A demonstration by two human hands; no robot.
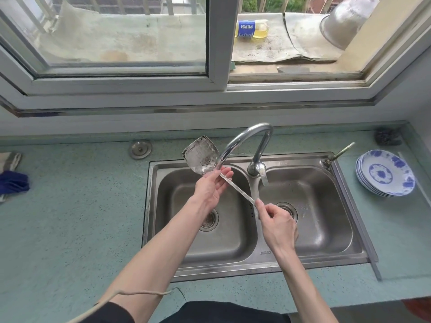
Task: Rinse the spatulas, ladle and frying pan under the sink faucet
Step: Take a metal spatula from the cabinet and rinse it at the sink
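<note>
Steel double sink [354,229]: right hand [277,223] pinches the spatula [202,155] handle; left hand [213,185], fingers spread, steadies its neck beneath the faucet [247,139] for rinsing.

The spatula [201,155] I hold looks like thin metal, its blade dull, scratched and blotched, beside a glossy chrome faucet [254,141]. The sink [310,258] is brushed steel with a satin sheen, set in a matt, speckled greenish table [70,217]. At three o'clock, glazed glossy plates [386,173].
</note>
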